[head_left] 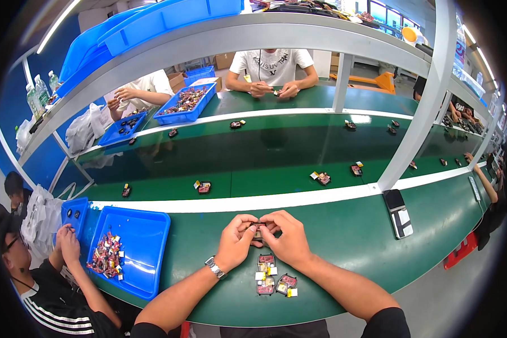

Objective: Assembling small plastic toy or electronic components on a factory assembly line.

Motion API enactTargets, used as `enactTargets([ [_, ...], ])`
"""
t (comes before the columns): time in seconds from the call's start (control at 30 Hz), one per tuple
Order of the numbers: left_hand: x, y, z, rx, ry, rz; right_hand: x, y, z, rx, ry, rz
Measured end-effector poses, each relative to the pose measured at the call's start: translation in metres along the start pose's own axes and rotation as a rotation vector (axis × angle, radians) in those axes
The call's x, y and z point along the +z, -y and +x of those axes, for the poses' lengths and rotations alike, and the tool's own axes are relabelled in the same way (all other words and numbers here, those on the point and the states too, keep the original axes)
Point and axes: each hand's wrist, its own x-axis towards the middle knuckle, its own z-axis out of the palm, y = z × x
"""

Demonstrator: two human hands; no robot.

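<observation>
Both my hands are closed on one small black electronic casing (258, 232), held just above the green table. My left hand (235, 241), with a metal watch on its wrist, grips its left side. My right hand (289, 239) pinches it from the right, and the fingers cover most of it. Between my forearms lie three similar open casings: one nearest my hands (266, 261), one below it (265, 286) and one to the right (286, 283). Red circuit boards and yellow-and-white tabs show in them.
Left of me, a blue tray (162, 248) holds a heap of small red parts (106, 256); a co-worker (67, 281) sits beyond it. A metal post (414, 107) rises at right, near a black-and-white case (398, 214). Casings lie spaced along the green conveyor belt (253, 160). Others work opposite.
</observation>
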Motion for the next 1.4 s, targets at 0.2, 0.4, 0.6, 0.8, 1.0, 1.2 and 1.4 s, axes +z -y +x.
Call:
enactTargets([
  [0.2, -0.004, 0.003, 0.002, 0.014, 0.034, 0.030, -0.001, -0.001, 0.000, 0.018, 0.000, 0.000],
  [0.4, -0.002, -0.002, 0.001, -0.007, 0.076, -0.089, -0.003, 0.000, 0.000, -0.284, -0.060, -0.312],
  [0.6, -0.005, 0.000, 0.001, -0.038, 0.085, -0.131, -0.002, 0.005, -0.004, -0.319, -0.051, -0.454],
  [0.8, -0.007, 0.001, 0.000, -0.043, 0.102, -0.114, 0.002, 0.001, -0.005, -0.375, -0.053, -0.528],
  [1.0, -0.005, 0.000, 0.002, -0.042, 0.105, -0.114, 0.003, -0.002, -0.006, -0.468, -0.040, -0.577],
  [1.2, -0.005, -0.002, 0.001, -0.070, 0.092, -0.112, 0.000, 0.005, -0.008, -0.456, -0.016, -0.657],
  [1.4, -0.004, -0.003, 0.000, -0.058, 0.093, -0.108, 0.004, 0.003, -0.010, -0.445, -0.013, -0.697],
])
